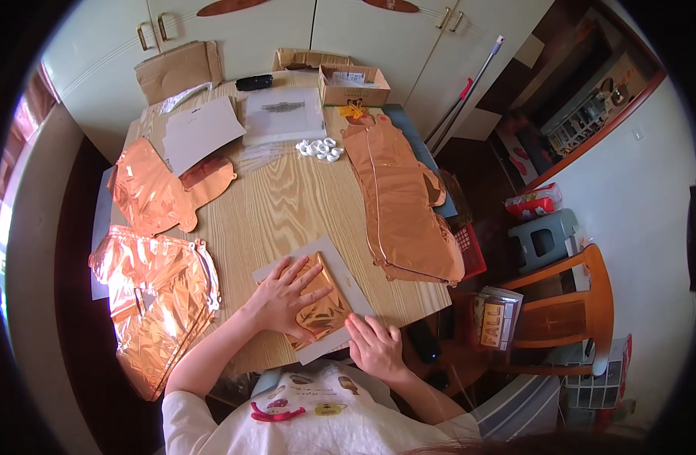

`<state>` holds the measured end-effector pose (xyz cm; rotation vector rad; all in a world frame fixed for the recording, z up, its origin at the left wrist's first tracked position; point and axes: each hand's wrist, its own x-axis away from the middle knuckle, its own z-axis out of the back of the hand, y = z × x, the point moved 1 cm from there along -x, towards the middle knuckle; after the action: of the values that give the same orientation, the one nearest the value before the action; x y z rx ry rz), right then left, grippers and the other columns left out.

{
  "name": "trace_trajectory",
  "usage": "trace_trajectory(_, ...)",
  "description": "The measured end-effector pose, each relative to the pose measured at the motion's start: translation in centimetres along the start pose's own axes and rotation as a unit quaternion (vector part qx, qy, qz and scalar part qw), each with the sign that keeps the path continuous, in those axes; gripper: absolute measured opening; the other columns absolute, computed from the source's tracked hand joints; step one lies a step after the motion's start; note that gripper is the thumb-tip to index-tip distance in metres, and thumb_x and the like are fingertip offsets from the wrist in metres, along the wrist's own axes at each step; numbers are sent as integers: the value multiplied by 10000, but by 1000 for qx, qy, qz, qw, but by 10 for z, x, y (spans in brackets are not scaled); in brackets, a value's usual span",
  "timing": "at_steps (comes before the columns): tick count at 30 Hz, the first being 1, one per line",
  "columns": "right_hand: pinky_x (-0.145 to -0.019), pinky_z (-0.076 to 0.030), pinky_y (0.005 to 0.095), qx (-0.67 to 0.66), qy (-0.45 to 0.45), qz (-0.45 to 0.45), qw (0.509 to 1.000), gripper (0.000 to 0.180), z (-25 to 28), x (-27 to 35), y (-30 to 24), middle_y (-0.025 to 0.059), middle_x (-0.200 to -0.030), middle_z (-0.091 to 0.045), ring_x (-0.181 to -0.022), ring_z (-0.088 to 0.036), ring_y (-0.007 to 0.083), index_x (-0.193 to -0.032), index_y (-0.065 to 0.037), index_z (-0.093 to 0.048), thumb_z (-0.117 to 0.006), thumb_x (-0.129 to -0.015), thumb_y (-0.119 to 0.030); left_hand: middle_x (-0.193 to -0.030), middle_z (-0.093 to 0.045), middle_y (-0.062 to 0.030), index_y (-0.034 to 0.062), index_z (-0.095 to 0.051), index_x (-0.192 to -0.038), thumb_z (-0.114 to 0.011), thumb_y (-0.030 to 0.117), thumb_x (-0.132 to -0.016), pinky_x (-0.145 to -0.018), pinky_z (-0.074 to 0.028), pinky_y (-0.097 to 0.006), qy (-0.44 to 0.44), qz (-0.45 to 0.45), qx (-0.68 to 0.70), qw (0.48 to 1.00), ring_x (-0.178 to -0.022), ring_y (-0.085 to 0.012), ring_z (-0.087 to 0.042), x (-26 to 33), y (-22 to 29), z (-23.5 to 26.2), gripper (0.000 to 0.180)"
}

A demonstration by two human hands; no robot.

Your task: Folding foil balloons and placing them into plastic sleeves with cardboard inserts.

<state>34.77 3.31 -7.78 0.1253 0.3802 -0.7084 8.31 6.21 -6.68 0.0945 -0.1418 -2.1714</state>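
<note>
A copper-coloured foil balloon, folded into a flat rectangle (329,309), lies on a grey-white card (352,288) at the table's near edge. My left hand (282,300) is spread over the foil, palm down, pressing it against the card. My right hand (377,346) rests at the right edge of the foil and card, fingertips touching there, with its fingers extended close together. Nothing is visibly gripped in either hand. The lower left part of the foil is hidden under my left palm.
Unfolded copper foil balloons lie at the left (150,189), near left (162,296) and right (397,201) of the wooden table (279,205). Farther back are grey cards (201,135), clear plastic bags (284,115), white ribbon rolls (319,149) and a cardboard box (354,92). A wooden chair (568,311) stands right.
</note>
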Motion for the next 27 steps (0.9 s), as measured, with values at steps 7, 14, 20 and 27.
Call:
trace_trajectory(7, -788, -380, 345, -99, 28, 15, 995, 247, 4, -22, 15, -34, -964, -697, -904, -597, 129, -1041, -125, -685, -660, -836, -261, -1550, -313, -169, 192, -344, -1512, -506, 899, -641, -1176, -141, -563, 9, 4, -1, 1000, -1456, -376, -222, 3, 0, 0, 1134)
trace_trajectory(14, -715, -390, 347, -142, -35, 103, 984, 188, -9, -74, 41, -38, -691, -567, -819, -559, 157, -829, -162, -632, -747, -770, -299, -1551, -302, -178, 185, -387, -1486, -578, 870, -614, -1175, -152, -568, 32, 5, 35, 999, -1440, -387, -246, 2, 0, -3, 1125)
trace_trajectory(20, -955, -364, 377, -155, -156, 201, 955, 635, -20, -108, 68, -44, -1263, -580, -1241, -476, 159, -1191, -178, -615, -781, -653, -470, -1542, -321, -175, 136, -380, -1484, -577, 871, -611, -1172, -175, -554, 34, 3, 31, 999, -1421, -372, -291, 4, 0, 1, 1158)
trace_trajectory(27, -1034, -325, 437, -108, -234, 224, 940, 1183, -28, -134, 71, 38, -1525, -353, -1402, -319, 213, -1440, -57, -373, -820, -483, -590, -1413, -448, -193, -20, -469, -1338, -625, 843, -587, -1159, -236, -522, 74, 3, 36, 997, -1363, -359, -371, 7, -2, 2, 1155)
